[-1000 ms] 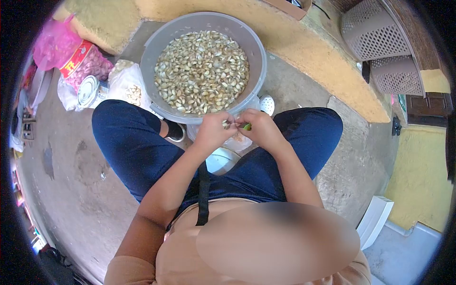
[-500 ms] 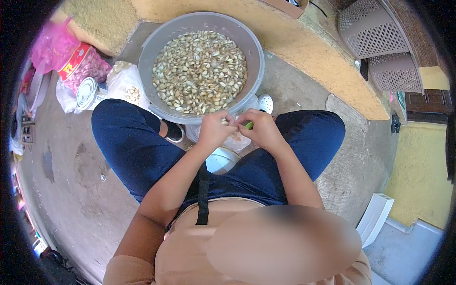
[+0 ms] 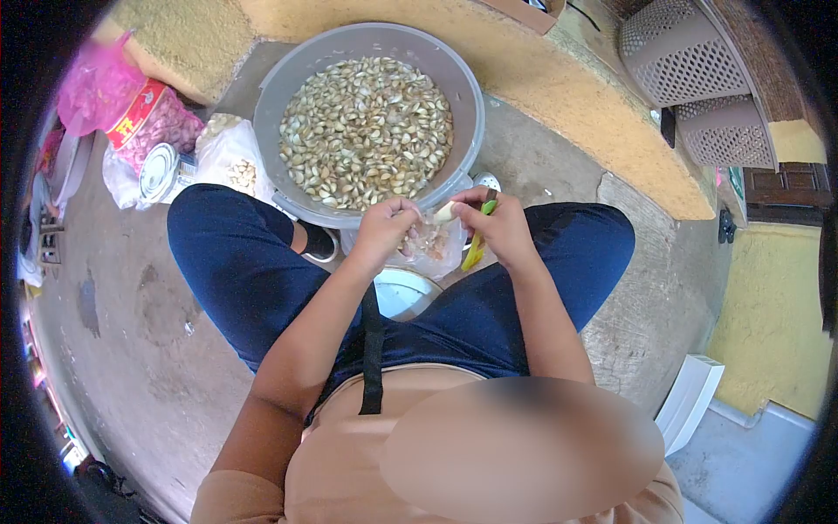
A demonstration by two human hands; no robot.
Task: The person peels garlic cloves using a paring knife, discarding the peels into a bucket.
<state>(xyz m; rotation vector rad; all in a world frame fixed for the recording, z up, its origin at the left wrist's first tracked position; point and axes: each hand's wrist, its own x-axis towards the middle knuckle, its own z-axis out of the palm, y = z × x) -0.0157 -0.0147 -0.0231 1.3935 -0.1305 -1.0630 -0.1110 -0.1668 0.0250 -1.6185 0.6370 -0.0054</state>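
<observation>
Bright, even daylight from above, no hard glare. Shadows soft only: under the basin (image 3: 275,100) rim and between the legs. Fisheye lens: black vignette all round, ledge (image 3: 559,96) bowed into a curve, edges stretched. Centre sharp: left hand (image 3: 384,234), right hand (image 3: 502,229) and the green tool (image 3: 476,249) in its grip all crisp. Pink bag (image 3: 92,87) near left rim oversaturated and soft. Smooth blurred oval over the chest, low centre. Far left edge dim, smeared, with colour fringing.

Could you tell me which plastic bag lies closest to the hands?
The clear bag directly below the left hand and right hand; the pink bag and white bag lie far to the left.
</observation>
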